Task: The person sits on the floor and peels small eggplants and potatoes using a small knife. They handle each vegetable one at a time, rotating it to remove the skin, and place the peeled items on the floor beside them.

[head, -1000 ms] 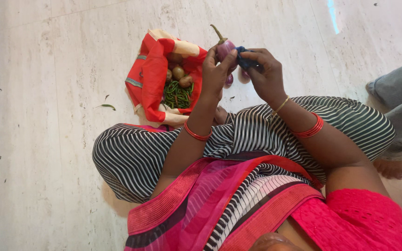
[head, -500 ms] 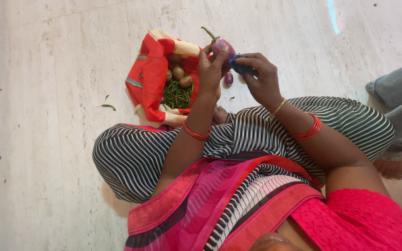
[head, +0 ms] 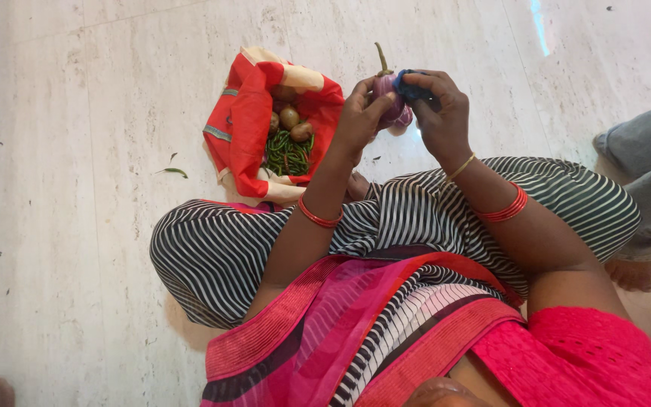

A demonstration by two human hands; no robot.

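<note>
Upper centre of frame: left hand [head: 356, 120] fingers closed around small purple round brinjal [head: 387, 92], light, firm, smooth-skinned; grip the body, not the stem. Right hand [head: 440, 113] pinches blue cloth [head: 411, 87] against it.

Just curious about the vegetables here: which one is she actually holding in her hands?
The purple eggplant with the green stem, gripped by her left hand; the round brown ones and green chillies lie in the red bag.

Left hand [head: 359, 120] grips a small purple eggplant [head: 387, 89] — stem up — while the right hand [head: 442, 113] presses a blue cloth [head: 410, 89] against it; red bag [head: 246, 124] of vegetables beside.
</note>
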